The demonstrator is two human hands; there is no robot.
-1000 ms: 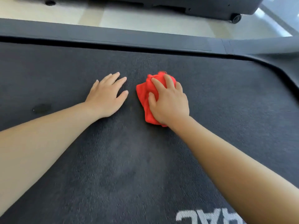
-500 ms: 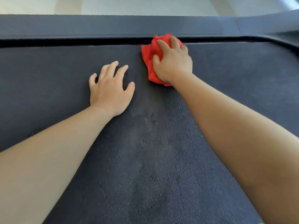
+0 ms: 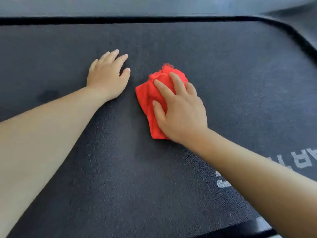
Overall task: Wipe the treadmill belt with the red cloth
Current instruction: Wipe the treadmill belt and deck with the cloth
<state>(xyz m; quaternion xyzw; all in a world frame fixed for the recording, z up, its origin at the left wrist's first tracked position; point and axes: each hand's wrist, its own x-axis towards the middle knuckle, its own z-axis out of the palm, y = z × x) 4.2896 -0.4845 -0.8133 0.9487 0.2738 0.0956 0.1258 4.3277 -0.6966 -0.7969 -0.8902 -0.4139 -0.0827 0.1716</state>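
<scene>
The red cloth (image 3: 145, 95) lies bunched on the dark textured treadmill belt (image 3: 120, 177), a little right of the middle. My right hand (image 3: 181, 114) presses down on it with spread fingers lying over the top, covering its right half. To its left, my left hand (image 3: 108, 78) rests flat on the belt with the fingers fairly straight, holding nothing. A narrow gap of belt separates it from the cloth.
A grey side rail (image 3: 154, 7) runs along the far edge of the belt and curves round at the right (image 3: 298, 40). White lettering (image 3: 300, 162) is printed on the belt at the right. A faint dark spot (image 3: 48, 96) marks the belt at the left.
My right hand pushed the cloth out to the far rail and has now drawn it back toward me. My left hand has stayed flat on the belt.
</scene>
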